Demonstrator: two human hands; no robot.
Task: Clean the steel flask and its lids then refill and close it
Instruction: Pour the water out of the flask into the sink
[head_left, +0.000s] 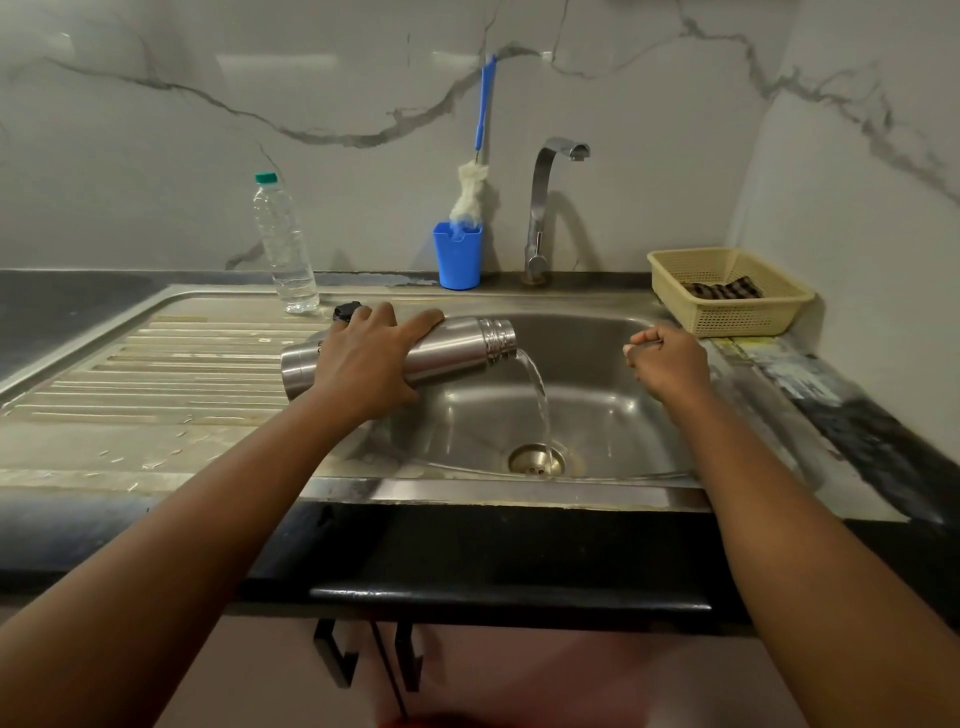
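Fingers of the left hand (363, 358) are wrapped over the steel flask (447, 347), held nearly horizontal above the sink (613, 415), long axis left to right, mouth rightward and slightly down; water (537, 395) is discharged toward the drain (536, 460). The right hand (667, 361), curled shut, apparently empty, is noted nearer the mouth.

Brushed steel flask (447, 348), plastic basket (727, 317)

Both bare arms stretch forward, well apart. The left hand (363, 358) lies palm-down with fingers and thumb wrapped round the steel flask (447, 351), gripping it tilted. Far right, the right hand (670, 358) is curled into a loose fist, knuckles up.
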